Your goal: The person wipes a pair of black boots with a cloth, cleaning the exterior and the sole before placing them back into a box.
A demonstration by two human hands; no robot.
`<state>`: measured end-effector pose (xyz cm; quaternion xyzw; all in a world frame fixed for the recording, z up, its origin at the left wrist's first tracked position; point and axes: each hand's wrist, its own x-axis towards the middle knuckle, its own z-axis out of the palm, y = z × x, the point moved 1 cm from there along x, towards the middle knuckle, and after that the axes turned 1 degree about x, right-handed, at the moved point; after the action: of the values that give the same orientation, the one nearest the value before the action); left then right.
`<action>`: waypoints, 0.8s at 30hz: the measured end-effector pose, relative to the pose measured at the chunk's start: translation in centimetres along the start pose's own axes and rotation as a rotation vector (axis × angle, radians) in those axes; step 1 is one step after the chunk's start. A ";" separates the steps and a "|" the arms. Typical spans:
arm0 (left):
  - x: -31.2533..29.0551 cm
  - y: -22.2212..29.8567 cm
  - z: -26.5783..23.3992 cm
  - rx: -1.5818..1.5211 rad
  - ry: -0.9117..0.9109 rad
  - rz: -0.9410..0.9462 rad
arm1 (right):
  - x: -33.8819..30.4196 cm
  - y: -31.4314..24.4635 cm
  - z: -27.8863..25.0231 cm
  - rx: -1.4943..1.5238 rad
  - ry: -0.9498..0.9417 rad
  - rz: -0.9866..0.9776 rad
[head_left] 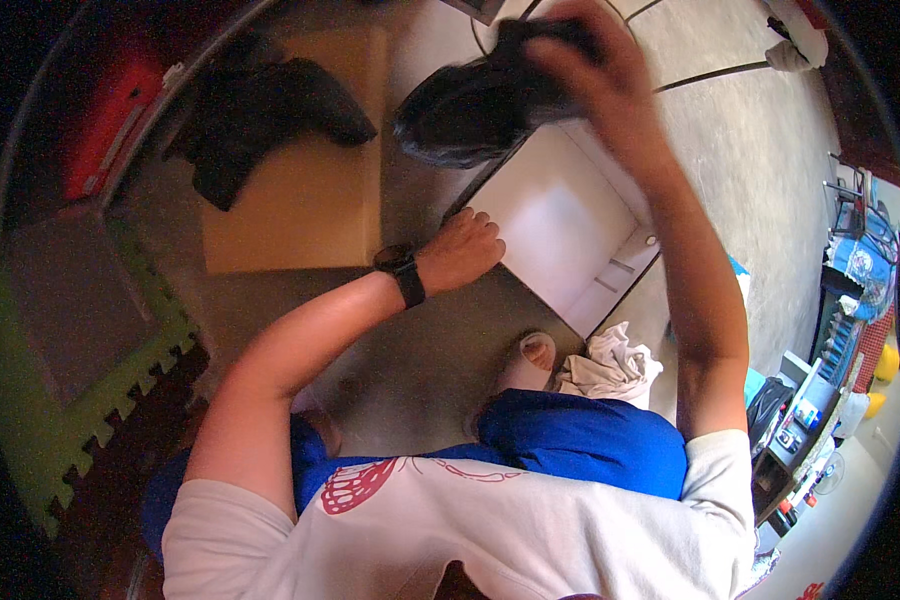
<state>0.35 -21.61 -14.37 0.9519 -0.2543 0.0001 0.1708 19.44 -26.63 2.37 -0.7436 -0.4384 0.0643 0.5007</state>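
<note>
At the top of the head view, my right hand (pixel 600 70) is closed round a black shoe (pixel 450 115), blurred by motion. The shoe's rounded toe points left, above the far end of a white rectangular panel (pixel 560 215). This panel has dark edges and a shiny face, and it lies at a slant before me. At its left corner, my left hand (pixel 465 248) is closed with curled fingers, apparently gripping the edge; the fingertips are partly hidden. A black watch is on my left wrist. Another dark shoe or boot (pixel 280 120) rests on a brown cardboard piece (pixel 300 225).
Crumpled cream cloth (pixel 615 365) lies by my foot, right of my blue-clad knees. A red object (pixel 115 130) stands far left, above a green foam mat (pixel 30 450) with a grey mat (pixel 75 300). Cluttered shelves (pixel 800 420) line the right.
</note>
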 end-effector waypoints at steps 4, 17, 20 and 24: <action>-0.1 -0.7 -0.8 -0.134 -0.001 0.050 | -2.0 -3.3 -7.4 0.322 0.161 0.366; 0.9 -1.4 -2.2 -0.524 0.411 -0.648 | -16.9 15.4 -2.6 0.706 0.185 1.350; 0.3 -1.0 -0.9 -0.435 0.426 -0.749 | -19.1 16.1 -3.6 0.385 0.032 1.138; 0.0 -1.2 0.1 -0.590 0.342 -0.794 | -20.5 11.8 -3.4 0.071 -0.393 1.077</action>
<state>0.94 -20.65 -14.90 0.8728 0.1686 0.0189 0.4576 15.77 -45.03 -12.49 -0.8188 -0.0799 0.4620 0.3312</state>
